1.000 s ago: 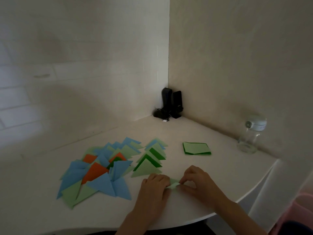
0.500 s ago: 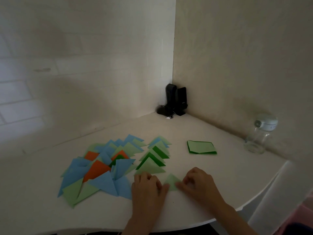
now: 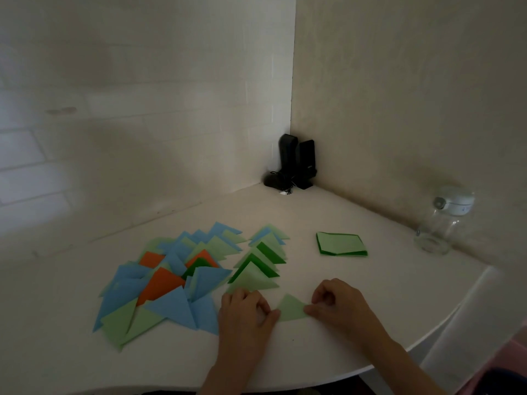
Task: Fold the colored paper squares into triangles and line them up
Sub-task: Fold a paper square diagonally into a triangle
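Head view: both hands pinning a light green folded triangle (image 3: 291,308) flat on the white table (image 3: 356,295).

Left hand (image 3: 245,317) has curled fingers, their tips pressing the triangle's left corner; right hand (image 3: 339,306), fingers also curled, pinches its right corner, so the paper lies between the two hands near the table's front edge. Just beyond sits a row of green triangles (image 3: 261,260), left of it a spread of blue, orange and green triangles (image 3: 165,283). A stack of green squares (image 3: 340,244) lies well apart. No writing is legible anywhere.
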A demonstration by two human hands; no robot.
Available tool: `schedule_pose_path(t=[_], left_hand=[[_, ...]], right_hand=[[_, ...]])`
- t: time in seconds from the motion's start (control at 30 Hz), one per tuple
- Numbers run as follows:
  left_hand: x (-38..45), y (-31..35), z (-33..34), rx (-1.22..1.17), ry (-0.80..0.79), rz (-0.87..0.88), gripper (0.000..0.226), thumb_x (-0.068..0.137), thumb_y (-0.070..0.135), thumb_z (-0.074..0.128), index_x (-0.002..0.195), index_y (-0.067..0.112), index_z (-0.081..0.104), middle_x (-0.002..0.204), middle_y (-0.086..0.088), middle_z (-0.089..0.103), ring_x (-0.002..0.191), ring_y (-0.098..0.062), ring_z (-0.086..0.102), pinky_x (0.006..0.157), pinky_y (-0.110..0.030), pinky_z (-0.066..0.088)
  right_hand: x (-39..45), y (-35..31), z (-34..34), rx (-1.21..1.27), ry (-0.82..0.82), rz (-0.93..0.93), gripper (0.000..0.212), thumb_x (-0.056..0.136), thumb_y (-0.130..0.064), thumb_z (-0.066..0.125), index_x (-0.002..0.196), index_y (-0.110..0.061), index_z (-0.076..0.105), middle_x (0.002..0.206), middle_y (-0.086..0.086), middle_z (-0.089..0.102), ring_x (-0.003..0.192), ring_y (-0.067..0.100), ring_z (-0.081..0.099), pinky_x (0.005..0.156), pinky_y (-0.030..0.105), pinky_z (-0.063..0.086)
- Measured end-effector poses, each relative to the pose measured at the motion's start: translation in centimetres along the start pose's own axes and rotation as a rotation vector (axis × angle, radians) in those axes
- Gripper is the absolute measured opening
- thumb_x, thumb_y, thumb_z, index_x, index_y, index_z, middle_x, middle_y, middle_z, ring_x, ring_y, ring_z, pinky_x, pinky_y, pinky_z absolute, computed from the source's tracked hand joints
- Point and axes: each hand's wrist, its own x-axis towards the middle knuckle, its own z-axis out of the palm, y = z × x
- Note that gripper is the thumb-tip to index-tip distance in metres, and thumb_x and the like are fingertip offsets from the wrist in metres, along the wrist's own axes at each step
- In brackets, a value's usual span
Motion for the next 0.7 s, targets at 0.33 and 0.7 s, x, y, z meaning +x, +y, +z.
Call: schedule_pose_path(t=[0.33, 0.7], left_hand=[[-0.3, 0.2, -0.8, -0.014, -0.029, 0.055, 0.011, 0.08, 0.01, 0.068, 0.079, 0.017, 0.06, 0.083, 0.012, 0.047, 0.086, -0.014, 0.043, 0.071, -0.018, 0.029], [-0.1, 4.0, -0.5, 0.178, -0.144, -0.016, 0.045, 0.09, 0.039, 0.056, 0.127, 0.018, 0.041, 0.122, -0.003, 0.041, 0.103, -0.018, 0.05, 0.085, -0.025, 0.04]], right_hand=[[-0.5, 0.2, -0.1, 0.001, -0.014, -0.032, 0.025, 0.078, -0.022, 0.073, 0.071, -0.037, 0.054, 0.085, -0.008, 0.056, 0.08, 0.004, 0.054, 0.071, 0.008, 0.038], [-0.9, -0.1, 0.5, -0.054, 0.031, -0.052, 0.033, 0.079, -0.026, 0.07, 0.066, -0.046, 0.047, 0.083, -0.015, 0.051, 0.078, 0.0, 0.051, 0.084, 0.029, 0.045]])
